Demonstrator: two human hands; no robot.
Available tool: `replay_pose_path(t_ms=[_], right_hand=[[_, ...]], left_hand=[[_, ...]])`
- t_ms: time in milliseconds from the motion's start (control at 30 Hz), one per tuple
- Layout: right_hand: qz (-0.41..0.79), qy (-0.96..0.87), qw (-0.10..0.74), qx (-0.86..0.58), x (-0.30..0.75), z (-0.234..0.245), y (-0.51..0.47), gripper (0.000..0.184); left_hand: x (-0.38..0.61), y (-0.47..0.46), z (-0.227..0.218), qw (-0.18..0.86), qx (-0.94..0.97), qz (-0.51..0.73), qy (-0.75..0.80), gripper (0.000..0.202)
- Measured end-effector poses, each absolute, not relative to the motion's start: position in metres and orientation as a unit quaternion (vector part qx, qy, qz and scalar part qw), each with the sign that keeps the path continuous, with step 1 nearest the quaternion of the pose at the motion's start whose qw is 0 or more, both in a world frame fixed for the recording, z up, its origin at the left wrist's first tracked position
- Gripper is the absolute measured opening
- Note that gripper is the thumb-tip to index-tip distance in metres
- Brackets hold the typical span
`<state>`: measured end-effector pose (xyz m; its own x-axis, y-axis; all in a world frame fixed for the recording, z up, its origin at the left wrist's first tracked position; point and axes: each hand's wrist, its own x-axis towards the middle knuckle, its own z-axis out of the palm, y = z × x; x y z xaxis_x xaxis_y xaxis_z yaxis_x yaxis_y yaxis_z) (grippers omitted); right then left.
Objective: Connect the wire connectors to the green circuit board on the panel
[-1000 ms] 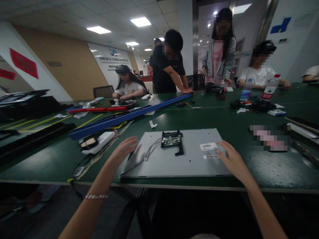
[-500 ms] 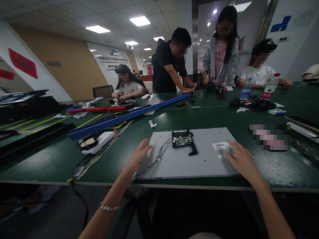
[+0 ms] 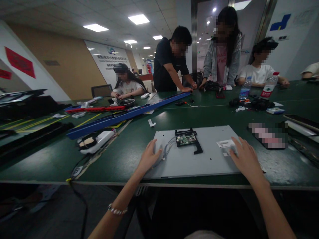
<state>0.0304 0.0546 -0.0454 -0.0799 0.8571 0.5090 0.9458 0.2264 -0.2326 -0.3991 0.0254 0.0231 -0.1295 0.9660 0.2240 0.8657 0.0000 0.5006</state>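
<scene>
A flat grey panel (image 3: pixel 189 162) is laid on the green table (image 3: pixel 124 156), close to the near edge, with a small green board (image 3: pixel 185 138) and thin wires (image 3: pixel 167 149) on top. Its left edge is touched by the left hand (image 3: pixel 149 156) (fingers flat and close together). Its right side, by the white labels (image 3: pixel 225 144), is touched by the right hand (image 3: pixel 245 159), fingers spread apart.

2 forearms in view, bare all the way down to the frame edge. No covering on left hand (image 3: pixel 149 156) or right hand (image 3: pixel 245 159). Left wrist: 1 thin bracelet (image 3: pixel 117 210), a single strand of small, pale, shiny beads.
</scene>
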Motion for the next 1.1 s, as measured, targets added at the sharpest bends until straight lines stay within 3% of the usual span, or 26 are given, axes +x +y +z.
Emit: replay_pose_path(t_ms=[100,300,700,967,1100], right_hand=[[-0.047,-0.761,0.293,-0.577,0.026,-0.043,0.053,0.053],[-0.028,-0.780,0.225,-0.584,0.021,-0.044,0.047,0.053],[-0.039,-0.785,0.196,-0.587,0.021,-0.041,0.045,0.052],[-0.039,-0.783,0.212,-0.583,0.022,-0.040,0.045,0.050],[-0.045,-0.786,0.206,-0.582,0.022,-0.041,0.044,0.051]], left_hand=[[-0.396,0.025,0.021,0.070,0.670,0.231,0.702,0.065],[-0.389,0.024,0.018,0.012,0.697,0.148,0.702,0.061],[-0.390,0.026,0.012,-0.026,0.708,0.143,0.692,0.060],[-0.373,0.037,0.026,-0.014,0.706,0.204,0.678,0.067],[-0.348,0.064,0.047,0.071,0.766,0.208,0.605,0.083]])
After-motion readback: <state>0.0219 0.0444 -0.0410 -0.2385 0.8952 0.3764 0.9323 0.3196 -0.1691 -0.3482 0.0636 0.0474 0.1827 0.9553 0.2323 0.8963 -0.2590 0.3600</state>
